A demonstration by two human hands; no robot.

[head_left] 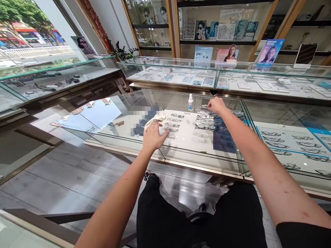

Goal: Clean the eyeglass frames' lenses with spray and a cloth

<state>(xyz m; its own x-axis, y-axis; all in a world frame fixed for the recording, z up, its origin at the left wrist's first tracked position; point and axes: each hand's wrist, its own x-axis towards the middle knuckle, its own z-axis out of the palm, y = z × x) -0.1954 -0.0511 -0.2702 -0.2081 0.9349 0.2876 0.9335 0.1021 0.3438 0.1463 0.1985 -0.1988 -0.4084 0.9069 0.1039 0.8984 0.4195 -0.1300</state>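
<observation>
My left hand (pixel 154 137) rests over the glass counter top with its thumb spread from its fingers. Just beyond its fingertips lies a crumpled cream cloth (pixel 159 117); whether the fingers touch it is hard to see. Farther right, my right hand (pixel 217 105) has its fingers pinched at a pair of glasses (pixel 203 106) at the back of a row. Several dark-framed eyeglasses (pixel 207 126) sit nearer to me below that hand. A small white spray bottle (pixel 190 102) with a blue label stands upright to the left of my right hand.
Beneath the glass of the counter (pixel 186 156) are rows of eyeglasses (pixel 176 120). A small brown object (pixel 119 123) lies to the left. More glass showcases (pixel 168 63) run along the back, with advertising cards (pixel 270 52) and a plant (pixel 124 51).
</observation>
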